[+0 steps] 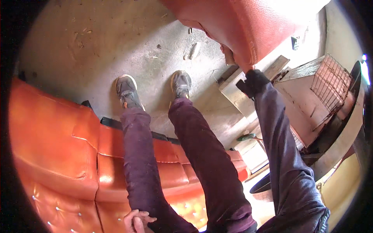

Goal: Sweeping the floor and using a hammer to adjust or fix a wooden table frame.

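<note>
At the upper right is a large red leather sofa piece (233, 23), with a stitched seam running down to its lower corner. My right arm stretches up in a dark sleeve, and my right hand (249, 71) is closed on that corner. The leather and the black cuff hide most of its fingers. Low in the picture, beside my left thigh, my left hand (138, 222) hangs with loosely bent fingers apart and nothing seen in it. The lower edge cuts that hand off.
An orange-red tufted sofa (54, 136) stands behind my legs. My shoes (127, 91) are on a concrete floor (97, 42) with scattered debris. To the right are a pale box (303, 97), a rusty wire rack (330, 81) and a curved light-coloured rim (344, 136).
</note>
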The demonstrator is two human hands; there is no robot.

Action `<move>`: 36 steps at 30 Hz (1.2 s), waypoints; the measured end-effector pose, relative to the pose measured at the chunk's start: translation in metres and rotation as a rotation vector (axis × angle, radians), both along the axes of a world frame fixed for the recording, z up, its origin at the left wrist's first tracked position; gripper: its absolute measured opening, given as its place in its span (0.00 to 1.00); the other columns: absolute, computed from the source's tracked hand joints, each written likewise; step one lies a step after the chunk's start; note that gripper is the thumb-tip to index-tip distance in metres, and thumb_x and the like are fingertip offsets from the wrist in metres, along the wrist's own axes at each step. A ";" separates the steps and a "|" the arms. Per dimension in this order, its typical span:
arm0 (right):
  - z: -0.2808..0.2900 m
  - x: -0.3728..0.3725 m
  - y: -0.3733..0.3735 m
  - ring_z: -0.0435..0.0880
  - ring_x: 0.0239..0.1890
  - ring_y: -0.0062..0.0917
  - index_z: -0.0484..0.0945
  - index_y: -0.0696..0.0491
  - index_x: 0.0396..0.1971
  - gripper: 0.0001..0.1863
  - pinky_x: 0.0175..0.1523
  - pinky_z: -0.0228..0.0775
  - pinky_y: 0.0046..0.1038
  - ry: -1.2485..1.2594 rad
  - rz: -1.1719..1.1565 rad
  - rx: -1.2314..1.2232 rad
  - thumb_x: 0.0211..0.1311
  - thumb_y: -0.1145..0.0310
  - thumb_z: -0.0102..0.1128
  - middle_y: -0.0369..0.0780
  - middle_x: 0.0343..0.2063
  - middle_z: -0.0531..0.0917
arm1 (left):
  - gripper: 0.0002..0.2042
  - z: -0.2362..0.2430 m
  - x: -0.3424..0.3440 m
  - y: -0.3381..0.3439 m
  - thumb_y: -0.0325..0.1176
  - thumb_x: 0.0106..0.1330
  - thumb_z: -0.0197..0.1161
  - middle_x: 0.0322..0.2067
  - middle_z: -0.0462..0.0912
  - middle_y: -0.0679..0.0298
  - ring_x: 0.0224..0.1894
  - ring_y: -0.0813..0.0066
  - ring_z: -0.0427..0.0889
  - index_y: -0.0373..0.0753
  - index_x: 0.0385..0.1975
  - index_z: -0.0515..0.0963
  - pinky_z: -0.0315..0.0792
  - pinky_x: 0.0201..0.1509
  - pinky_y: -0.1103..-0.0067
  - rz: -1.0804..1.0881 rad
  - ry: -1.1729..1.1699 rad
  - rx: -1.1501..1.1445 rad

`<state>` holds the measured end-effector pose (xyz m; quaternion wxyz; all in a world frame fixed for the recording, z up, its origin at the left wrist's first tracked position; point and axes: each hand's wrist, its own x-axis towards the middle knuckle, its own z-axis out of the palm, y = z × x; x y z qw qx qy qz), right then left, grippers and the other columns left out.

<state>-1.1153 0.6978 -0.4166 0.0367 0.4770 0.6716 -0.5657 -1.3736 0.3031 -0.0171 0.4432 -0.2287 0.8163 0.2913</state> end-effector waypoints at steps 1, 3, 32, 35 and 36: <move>0.014 -0.002 -0.003 0.68 0.52 0.26 0.68 0.55 0.52 0.19 0.58 0.56 0.23 -0.001 -0.032 -0.050 0.69 0.62 0.37 0.43 0.47 0.70 | 0.14 0.000 0.001 -0.001 0.29 0.68 0.44 0.34 0.78 0.50 0.33 0.66 0.79 0.25 0.44 0.71 0.77 0.37 0.78 0.017 -0.004 0.021; 0.039 -0.003 -0.033 0.69 0.52 0.26 0.68 0.55 0.52 0.18 0.58 0.57 0.22 -0.021 -0.149 -0.249 0.69 0.63 0.36 0.42 0.47 0.71 | 0.13 -0.002 0.006 -0.002 0.28 0.67 0.45 0.34 0.78 0.50 0.32 0.67 0.79 0.25 0.43 0.71 0.77 0.36 0.78 0.053 -0.015 -0.022; 0.061 0.008 -0.164 0.72 0.26 0.17 0.72 0.58 0.32 0.05 0.32 0.65 0.16 0.150 -0.090 0.301 0.61 0.73 0.49 0.36 0.26 0.74 | 0.13 0.000 0.019 0.029 0.31 0.68 0.49 0.36 0.79 0.55 0.33 0.74 0.78 0.29 0.47 0.70 0.74 0.40 0.81 -0.087 -0.113 0.003; 0.069 -0.006 -0.184 0.70 0.19 0.15 0.69 0.55 0.30 0.04 0.25 0.64 0.17 0.372 -1.206 -0.937 0.58 0.72 0.54 0.35 0.22 0.73 | 0.11 -0.008 0.038 0.012 0.31 0.65 0.53 0.30 0.78 0.56 0.28 0.75 0.77 0.30 0.42 0.72 0.75 0.32 0.81 -0.048 -0.067 0.119; 0.083 -0.019 -0.187 0.70 0.19 0.15 0.69 0.55 0.30 0.04 0.25 0.64 0.17 0.407 -1.208 -0.948 0.58 0.72 0.54 0.35 0.22 0.73 | 0.11 -0.010 0.037 0.012 0.31 0.65 0.53 0.30 0.78 0.56 0.28 0.75 0.77 0.30 0.42 0.72 0.75 0.32 0.81 -0.067 -0.040 0.125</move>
